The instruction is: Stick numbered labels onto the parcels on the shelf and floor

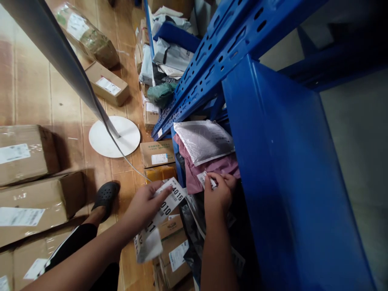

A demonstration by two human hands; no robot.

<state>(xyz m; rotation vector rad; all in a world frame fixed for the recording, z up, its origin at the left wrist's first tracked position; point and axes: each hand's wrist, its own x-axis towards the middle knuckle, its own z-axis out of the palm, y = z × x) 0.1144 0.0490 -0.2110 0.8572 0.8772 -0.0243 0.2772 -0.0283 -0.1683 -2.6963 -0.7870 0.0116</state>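
On the blue shelf [291, 182], parcels crowd your pink mailer [212, 167]; your right hand [216, 196] pinches a small label [209, 180] against it, while your left hand [144, 206] closes round a numbered sticker strip [163, 210].

Parcels are crowding the shelf bay, the pink mailer [212, 167] lying topmost; the blue shelf panel [281, 182] is walling off the right; open floor [33, 89] is lying leftward.
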